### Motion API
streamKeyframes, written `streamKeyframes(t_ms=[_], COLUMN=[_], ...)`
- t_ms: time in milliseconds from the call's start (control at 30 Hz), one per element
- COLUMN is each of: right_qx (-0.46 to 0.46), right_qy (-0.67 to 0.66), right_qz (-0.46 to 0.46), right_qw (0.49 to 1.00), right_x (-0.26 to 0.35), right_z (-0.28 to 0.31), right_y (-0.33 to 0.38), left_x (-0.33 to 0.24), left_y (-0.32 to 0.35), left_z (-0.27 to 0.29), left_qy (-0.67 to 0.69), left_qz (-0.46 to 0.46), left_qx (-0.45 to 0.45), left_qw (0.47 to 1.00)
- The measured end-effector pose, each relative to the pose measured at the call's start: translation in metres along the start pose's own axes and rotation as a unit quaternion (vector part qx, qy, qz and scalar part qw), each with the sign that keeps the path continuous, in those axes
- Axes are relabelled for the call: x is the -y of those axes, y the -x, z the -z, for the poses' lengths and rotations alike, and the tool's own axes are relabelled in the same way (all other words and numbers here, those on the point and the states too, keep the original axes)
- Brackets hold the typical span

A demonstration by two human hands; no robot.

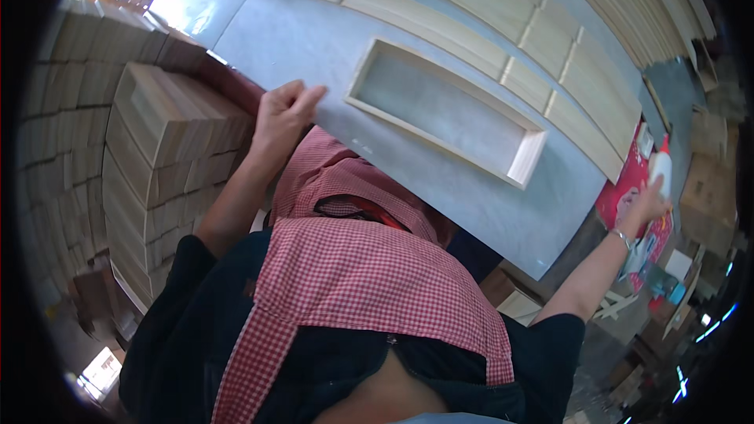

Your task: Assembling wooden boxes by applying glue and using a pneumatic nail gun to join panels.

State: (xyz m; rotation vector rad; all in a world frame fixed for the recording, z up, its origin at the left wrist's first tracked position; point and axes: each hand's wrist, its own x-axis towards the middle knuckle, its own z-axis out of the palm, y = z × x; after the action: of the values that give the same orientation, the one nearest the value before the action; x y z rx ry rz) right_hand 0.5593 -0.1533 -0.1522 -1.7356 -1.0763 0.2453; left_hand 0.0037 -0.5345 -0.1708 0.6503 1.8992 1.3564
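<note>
My right hand (650,201) reaches out to the far right with its fingers wrapped round a white squeeze bottle (661,174) with a red pointed tip. The bottle is upright, beside a red patterned cloth (613,202). Near the left front edge of the table, my left hand (287,113) is curled into a loose fist, thumb out, and I see nothing in it. Between my hands a shallow rectangular wooden frame (528,155) lies on the pale grey tabletop (271,39), with the tabletop showing through its middle.
Rows of thin light wooden boards (428,29) lie on the table beyond the frame. Stacked wooden boxes (145,129) stand close by my left arm. Long wooden slats (616,4) fill the far right corner. Cardboard boxes (707,184) and a blue-capped container (669,289) sit at the right.
</note>
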Motion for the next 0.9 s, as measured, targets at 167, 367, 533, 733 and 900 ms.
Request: streamKeyframes(t_ms=[167, 367, 533, 733, 900], right_qx=[-0.026, 0.157, 0.388, 0.468, 0.483], right_qy=[-0.364, -0.326, -0.247, -0.261, -0.264], right_qz=[0.055, 0.034, 0.117, 0.208, 0.247], right_qw=[0.929, 0.932, 0.880, 0.818, 0.798], right_x=[0.074, 0.114, 0.142, 0.160, 0.163], right_z=[0.035, 0.002, -0.012, -0.021, -0.022], right_y=[0.070, 0.228, 0.338, 0.376, 0.380], left_x=[0.000, 0.032, 0.034, 0.041, 0.041], left_y=[-0.007, -0.023, -0.023, -0.026, -0.026], left_z=[-0.016, -0.033, -0.027, -0.028, -0.028], left_qy=[-0.193, -0.183, -0.195, -0.220, -0.232], left_qz=[-0.264, -0.319, -0.334, -0.353, -0.368], left_qx=[0.014, -0.007, 0.001, -0.022, -0.036], left_qw=[0.945, 0.930, 0.922, 0.909, 0.900])
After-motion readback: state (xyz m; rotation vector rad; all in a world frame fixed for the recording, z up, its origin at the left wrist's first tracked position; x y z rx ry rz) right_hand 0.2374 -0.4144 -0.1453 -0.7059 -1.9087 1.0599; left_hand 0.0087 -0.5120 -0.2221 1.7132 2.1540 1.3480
